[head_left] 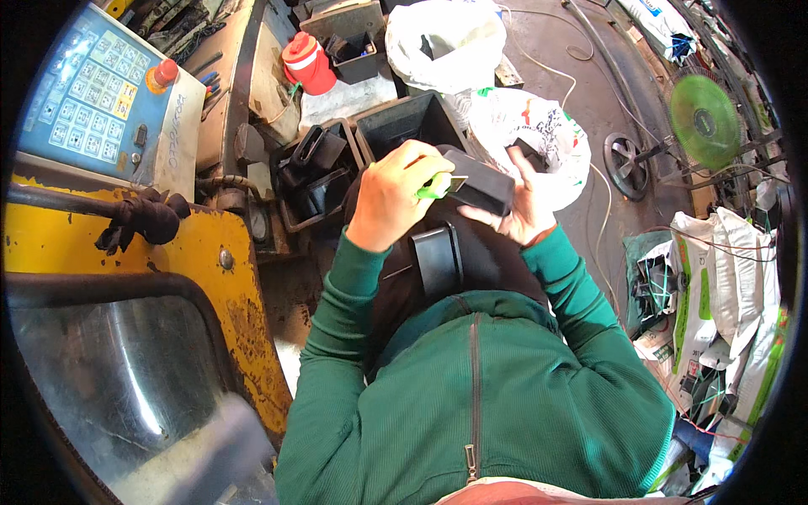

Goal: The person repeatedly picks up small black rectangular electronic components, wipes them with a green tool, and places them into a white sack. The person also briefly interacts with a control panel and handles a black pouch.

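My left hand [391, 198] is closed around a bright green utility knife [434, 186], its blade pointing right. The blade lies at the near edge of a black plastic box-shaped part [481, 183]; whether it touches cannot be made out. My right hand [528, 202] grips that part from the right, thumb and fingers at its end. A second black plastic part [438, 259] rests on my lap below the hands. Just beyond the hands, a white plastic bag [560, 135] with printing holds something dark.
A dark crate [282, 198] at the left contains several black parts. Beside it stands another dark bin [438, 109]. Farther off are a red jug [308, 66] and a white sack [446, 50]. A yellow machine [240, 311] is on the left; a green fan [705, 122] is at right.
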Available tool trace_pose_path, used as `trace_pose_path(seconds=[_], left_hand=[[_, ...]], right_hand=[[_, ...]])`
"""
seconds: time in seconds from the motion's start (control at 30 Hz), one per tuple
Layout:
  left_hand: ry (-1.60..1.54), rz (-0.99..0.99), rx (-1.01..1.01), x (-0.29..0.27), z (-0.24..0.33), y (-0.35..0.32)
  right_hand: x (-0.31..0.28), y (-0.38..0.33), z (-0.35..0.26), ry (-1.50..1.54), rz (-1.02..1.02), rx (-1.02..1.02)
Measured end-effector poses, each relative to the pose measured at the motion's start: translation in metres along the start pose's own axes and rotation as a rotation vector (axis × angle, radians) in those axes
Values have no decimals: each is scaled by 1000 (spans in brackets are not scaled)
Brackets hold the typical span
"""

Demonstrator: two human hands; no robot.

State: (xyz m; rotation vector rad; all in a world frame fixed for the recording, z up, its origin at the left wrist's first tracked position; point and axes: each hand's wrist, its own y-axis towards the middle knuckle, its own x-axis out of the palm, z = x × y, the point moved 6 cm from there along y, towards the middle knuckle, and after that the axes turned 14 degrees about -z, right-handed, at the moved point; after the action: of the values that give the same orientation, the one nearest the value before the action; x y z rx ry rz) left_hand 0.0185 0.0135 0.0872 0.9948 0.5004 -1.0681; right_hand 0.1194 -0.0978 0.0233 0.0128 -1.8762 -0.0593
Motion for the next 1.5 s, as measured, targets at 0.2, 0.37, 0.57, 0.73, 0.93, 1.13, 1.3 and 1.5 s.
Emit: trace_pose_path(seconds=[0.2,0.37,0.57,0.73,0.93,1.13,1.3,1.5], left_hand=[[17,-88,-23,7,-16,8],[-145,55,-374,8,-40,-22],[-54,-154,-365,47,-15,-38],[-74,-145,-398,62,-23,-38],[-66,-142,-366,66,-28,-33],[-69,-109,-334,67,-35,-28],[-34,-121,-443,66,-54,-23],[21,-44,-799,38,-142,-41]], right_hand=[[-54,12,-9,-543,243,-51],[-59,18,-4,-562,418,-137],[-90,30,8,-568,536,-182],[-108,30,9,-585,576,-178],[-104,31,6,-582,531,-160],[-100,32,5,-560,519,-134],[-114,28,6,-570,530,-80],[-107,23,13,-736,474,8]])
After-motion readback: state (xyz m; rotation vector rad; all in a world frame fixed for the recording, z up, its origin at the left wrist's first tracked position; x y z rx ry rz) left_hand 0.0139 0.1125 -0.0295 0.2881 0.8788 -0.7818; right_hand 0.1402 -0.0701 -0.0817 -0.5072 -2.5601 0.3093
